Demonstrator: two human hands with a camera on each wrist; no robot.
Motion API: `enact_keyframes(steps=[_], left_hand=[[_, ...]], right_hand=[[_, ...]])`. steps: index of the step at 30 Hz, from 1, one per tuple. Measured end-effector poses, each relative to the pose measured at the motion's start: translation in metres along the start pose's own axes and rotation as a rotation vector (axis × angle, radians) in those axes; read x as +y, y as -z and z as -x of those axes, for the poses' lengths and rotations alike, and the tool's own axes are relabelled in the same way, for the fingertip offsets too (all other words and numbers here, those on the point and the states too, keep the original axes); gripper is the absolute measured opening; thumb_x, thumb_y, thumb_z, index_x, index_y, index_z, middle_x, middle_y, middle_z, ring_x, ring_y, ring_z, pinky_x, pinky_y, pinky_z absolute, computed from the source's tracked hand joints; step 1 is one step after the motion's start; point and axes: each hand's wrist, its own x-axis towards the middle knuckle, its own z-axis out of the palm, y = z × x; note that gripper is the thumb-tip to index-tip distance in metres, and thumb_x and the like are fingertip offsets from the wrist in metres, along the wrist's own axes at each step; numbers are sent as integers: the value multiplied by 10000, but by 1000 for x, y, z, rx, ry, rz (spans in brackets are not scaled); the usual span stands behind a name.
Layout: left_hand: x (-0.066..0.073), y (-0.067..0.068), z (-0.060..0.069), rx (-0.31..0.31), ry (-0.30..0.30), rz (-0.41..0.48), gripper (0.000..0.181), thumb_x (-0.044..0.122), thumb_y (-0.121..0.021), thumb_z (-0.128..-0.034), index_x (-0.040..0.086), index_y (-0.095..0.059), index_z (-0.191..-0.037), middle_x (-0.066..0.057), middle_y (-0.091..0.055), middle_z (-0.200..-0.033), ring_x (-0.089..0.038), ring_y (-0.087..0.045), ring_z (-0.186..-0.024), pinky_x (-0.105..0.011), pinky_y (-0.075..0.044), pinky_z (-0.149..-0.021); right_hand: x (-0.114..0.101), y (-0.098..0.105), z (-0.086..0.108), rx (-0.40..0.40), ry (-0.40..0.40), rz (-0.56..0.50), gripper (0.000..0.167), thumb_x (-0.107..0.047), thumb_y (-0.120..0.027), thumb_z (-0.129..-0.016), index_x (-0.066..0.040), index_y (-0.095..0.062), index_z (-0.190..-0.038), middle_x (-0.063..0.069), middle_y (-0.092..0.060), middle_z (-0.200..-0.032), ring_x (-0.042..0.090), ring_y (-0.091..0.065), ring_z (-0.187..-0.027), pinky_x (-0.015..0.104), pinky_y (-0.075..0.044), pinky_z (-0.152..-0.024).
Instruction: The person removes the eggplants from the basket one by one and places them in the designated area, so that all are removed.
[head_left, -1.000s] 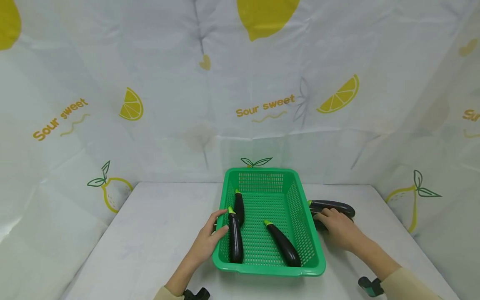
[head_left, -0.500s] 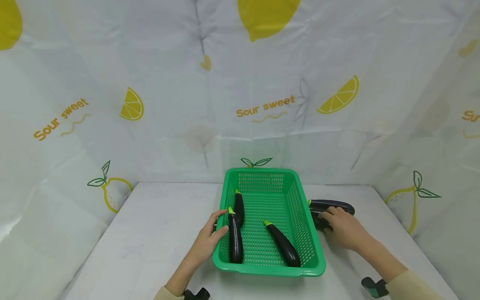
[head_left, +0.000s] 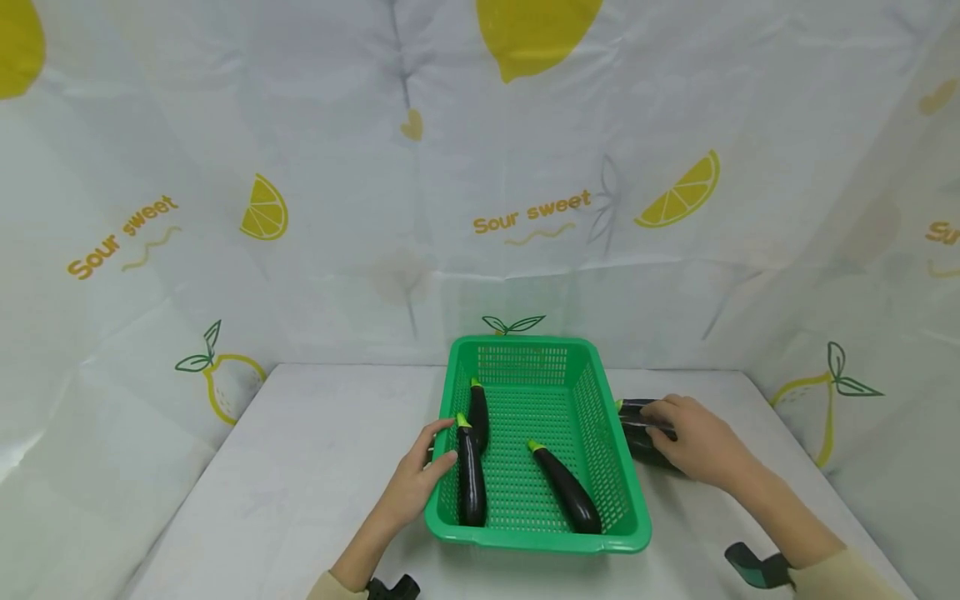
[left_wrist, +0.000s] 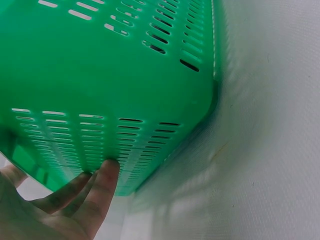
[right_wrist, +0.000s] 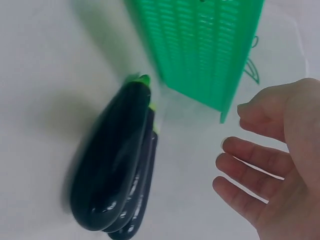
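Note:
The green basket (head_left: 540, 542) holds three dark eggplants: two at its left wall, the nearer one (head_left: 471, 483) lengthwise, and a slanted one (head_left: 573, 496) at the near right. My left hand (head_left: 411, 483) grips the basket's left rim; in the left wrist view, fingers of this hand (left_wrist: 75, 205) press its slotted outer wall (left_wrist: 100, 85). Right of the basket, my right hand (head_left: 701, 442) hovers over more eggplants (head_left: 652, 450), partly hiding them. The right wrist view shows the hand (right_wrist: 280, 175) with fingers parted and bent, apart from three eggplants lying together (right_wrist: 110, 160).
A white table (head_left: 322, 450) carries the basket, with bare surface on its left. Behind and at both sides hangs a pale sheet (head_left: 337, 208) printed with lemons and lettering. Dark straps sit at both wrists.
My right hand has shifted slightly right and away from me, uncovering more of the nearer eggplant and covering the farther one's right end. The left hand and basket have stayed put.

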Motion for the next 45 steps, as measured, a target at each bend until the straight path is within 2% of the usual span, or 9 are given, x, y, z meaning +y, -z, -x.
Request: enact_keyframes(steps=[3, 8, 15, 19, 23, 28, 39, 45], left_hand=[[0, 0, 0, -1, 2, 4, 476, 290, -527, -1068, 197, -419, -1522, -224, -526, -1404, -379, -573, -1194, -471, -593, -822], [0, 0, 0, -4, 2, 3, 480, 274, -530, -1067, 188, -416, -1525, -232, -523, -1408, -388, -571, -1200, -475, -594, -819], [0, 1, -1, 2, 7, 2, 477, 271, -536, -1065, 202, -422, -1523, -225, -517, -1419, -386, -567, -1206, -481, -591, -824], [0, 1, -1, -2, 8, 8, 482, 282, -549, -1061, 197, -430, -1521, -224, -511, -1430, -394, -561, -1220, -478, -594, -820], [0, 3, -1, 8, 10, 4, 490, 285, -581, -1048, 191, -453, -1511, -214, -512, -1441, -409, -550, -1242, -483, -596, -808], [2, 4, 0, 10, 8, -6, 498, 277, -600, -1038, 181, -462, -1506, -221, -499, -1460, -438, -543, -1256, -491, -600, -789], [1, 3, 2, 7, 22, -29, 523, 315, -601, -1037, 185, -446, -1519, -195, -530, -1413, -417, -550, -1251, -502, -593, -807], [3, 6, 1, -14, 23, -83, 528, 344, -578, -1047, 205, -424, -1532, -184, -533, -1419, -402, -554, -1248, -493, -587, -829]], right_hand=[[-5, 4, 0, 1, -18, -39, 232, -52, -721, -888, 14, -711, -1109, 113, -684, -1009, 320, -670, -942, 517, -571, -779], [-15, 5, 4, -15, -47, -203, 247, -79, -703, -937, 44, -683, -1150, 132, -679, -1057, 295, -697, -940, 466, -586, -781], [-22, -5, 10, -27, -78, -360, 358, -237, -677, -1002, 9, -646, -1259, 67, -703, -1082, 174, -683, -913, 305, -573, -753], [-23, -14, 14, -49, -121, -413, 442, -317, -666, -1006, -20, -612, -1330, 28, -688, -1098, 168, -676, -949, 328, -570, -797], [-25, -21, 18, -74, -142, -490, 514, -335, -664, -1005, -28, -552, -1402, 62, -661, -1174, 185, -659, -1004, 371, -563, -864], [-27, -30, 18, -90, -168, -556, 566, -341, -670, -999, -42, -506, -1452, 100, -629, -1255, 189, -631, -1043, 327, -550, -853], [-24, -44, 20, -60, -182, -680, 558, -287, -688, -991, -62, -500, -1465, 141, -619, -1292, 255, -621, -1109, 352, -546, -843], [-21, -47, 18, -62, -197, -749, 553, -286, -680, -997, -73, -494, -1473, 175, -604, -1311, 320, -618, -1139, 383, -542, -851]])
